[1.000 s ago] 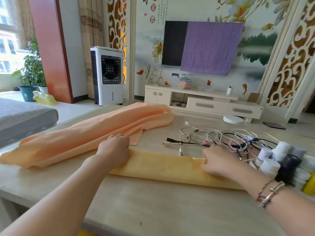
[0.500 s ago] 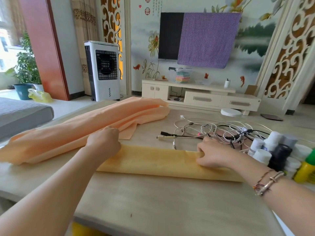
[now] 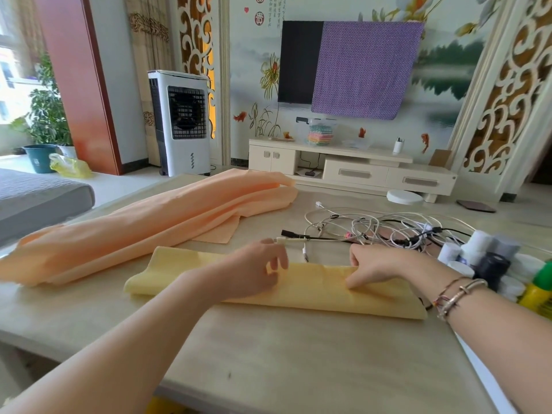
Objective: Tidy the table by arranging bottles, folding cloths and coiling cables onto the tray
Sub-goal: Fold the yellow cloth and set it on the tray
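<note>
A yellow cloth (image 3: 313, 291), folded into a long strip, lies across the middle of the table. My left hand (image 3: 254, 273) rests on the strip's middle with fingers spread and slightly lifted. My right hand (image 3: 376, 264) presses down on the strip to the right, fingertips pinching its far edge. A loosely bunched peach cloth (image 3: 149, 228) stretches along the table's left side. A tangle of white and black cables (image 3: 373, 231) lies behind the strip. Several white-capped bottles (image 3: 478, 252) and a yellow-green bottle (image 3: 537, 288) stand at the right edge.
The beige table (image 3: 283, 354) ends at a near edge just below my forearms. A grey sofa cushion (image 3: 38, 198) sits off the left side. An air cooler (image 3: 182, 124) and a TV cabinet (image 3: 352, 168) stand beyond the table.
My left hand slid right along the yellow strip, from its left end to its middle, and its fingers have opened. My right hand stayed on the strip's right part.
</note>
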The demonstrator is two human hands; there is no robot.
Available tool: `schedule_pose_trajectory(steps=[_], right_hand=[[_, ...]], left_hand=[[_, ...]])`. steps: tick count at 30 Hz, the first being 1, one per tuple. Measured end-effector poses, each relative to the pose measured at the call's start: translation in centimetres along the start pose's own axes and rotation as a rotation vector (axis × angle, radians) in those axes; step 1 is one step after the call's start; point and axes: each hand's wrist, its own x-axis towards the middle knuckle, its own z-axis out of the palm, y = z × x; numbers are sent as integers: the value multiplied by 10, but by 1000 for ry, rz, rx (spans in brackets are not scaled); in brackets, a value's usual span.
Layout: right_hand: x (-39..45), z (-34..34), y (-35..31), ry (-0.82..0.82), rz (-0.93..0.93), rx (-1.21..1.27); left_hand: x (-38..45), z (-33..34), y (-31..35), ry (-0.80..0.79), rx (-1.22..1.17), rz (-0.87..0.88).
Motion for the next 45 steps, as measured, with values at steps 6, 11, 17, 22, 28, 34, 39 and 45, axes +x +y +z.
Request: schedule_pose_trajectory(steps=[6,11,17,22,28,34,39,45], right_hand=[[-7,-13,5,-67,-33,-56],[-25,-39,12,-223,-118,632],[-22,-35,-19,-238,-127,1240],[-11,-12,-57,-273,-123,1523],[-7,13,-83,-177,-96,1721],[-14,28,-100,93,-156,1516],[-19,37,-102,462,-235,1268],[-23,50,-110,700,-413,580]], left_hand=[[10,18,19,-160,110,-120],[16,26,36,-157,355,-141],[13,27,45,-141,421,-166],[3,9,41,-123,41,-96],[-9,-19,-2,128,-769,-654],[-19,-19,-12,186,-798,-779],[-14,-11,-8,195,-657,-767],[-15,-16,-5,144,-517,-745]])
